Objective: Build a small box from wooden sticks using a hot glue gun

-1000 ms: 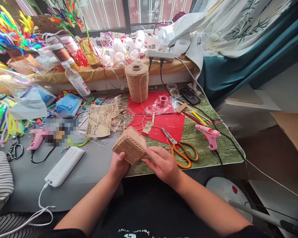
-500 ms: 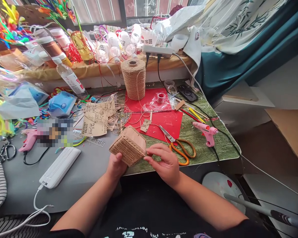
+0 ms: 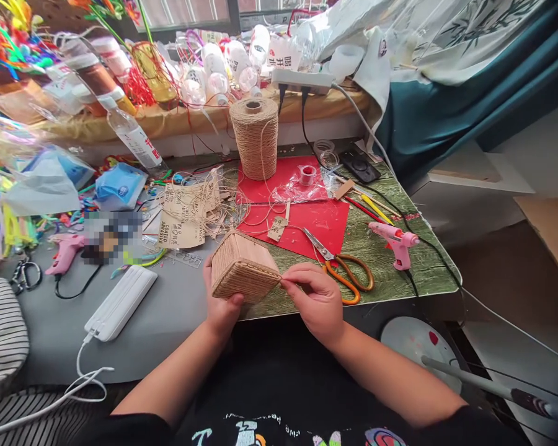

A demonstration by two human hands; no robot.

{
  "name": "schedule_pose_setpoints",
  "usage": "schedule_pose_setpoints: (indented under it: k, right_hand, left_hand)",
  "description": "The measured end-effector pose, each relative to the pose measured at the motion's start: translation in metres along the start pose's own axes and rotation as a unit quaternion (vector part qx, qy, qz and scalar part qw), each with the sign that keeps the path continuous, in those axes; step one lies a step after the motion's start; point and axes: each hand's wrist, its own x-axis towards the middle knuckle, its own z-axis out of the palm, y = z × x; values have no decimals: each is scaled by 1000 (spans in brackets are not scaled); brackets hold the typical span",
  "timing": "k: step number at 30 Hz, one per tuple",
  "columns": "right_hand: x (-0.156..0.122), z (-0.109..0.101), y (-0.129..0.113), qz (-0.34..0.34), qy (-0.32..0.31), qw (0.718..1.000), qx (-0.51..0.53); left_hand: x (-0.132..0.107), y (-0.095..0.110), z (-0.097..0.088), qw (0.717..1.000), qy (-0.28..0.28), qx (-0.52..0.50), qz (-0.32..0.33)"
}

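The square cardboard box wrapped in tan jute twine is held tilted just above the near edge of the cluttered grey and green bench. The left hand grips it from below with the thumb on its near side. The right hand pinches at its right corner, fingers closed there. Behind stand a tall spool of jute twine on a red paper sheet, then orange-handled scissors and a pink glue gun.
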Motion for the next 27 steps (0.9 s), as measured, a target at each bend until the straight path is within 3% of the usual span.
schedule_pose_setpoints:
  k: [3, 8, 13, 21, 27]
  right_hand:
    - [-2, -1, 4, -8, -15, 1000, 0]
    - [-6, -5, 2, -8, -48, 998, 50]
    - [-3, -10, -5, 52, -30, 982, 180]
    - [5, -21, 10, 125, -23, 967, 219]
    - [7, -20, 25, 204, 30, 950, 233]
  left_hand:
    - [-3, -2, 2, 995, 8, 27, 91]
    - [4, 2, 14, 993, 24, 26, 112]
    - [17, 11, 23, 993, 48, -37, 99]
    - [17, 9, 18, 995, 10, -89, 39]
    - [20, 7, 16, 993, -4, -118, 6]
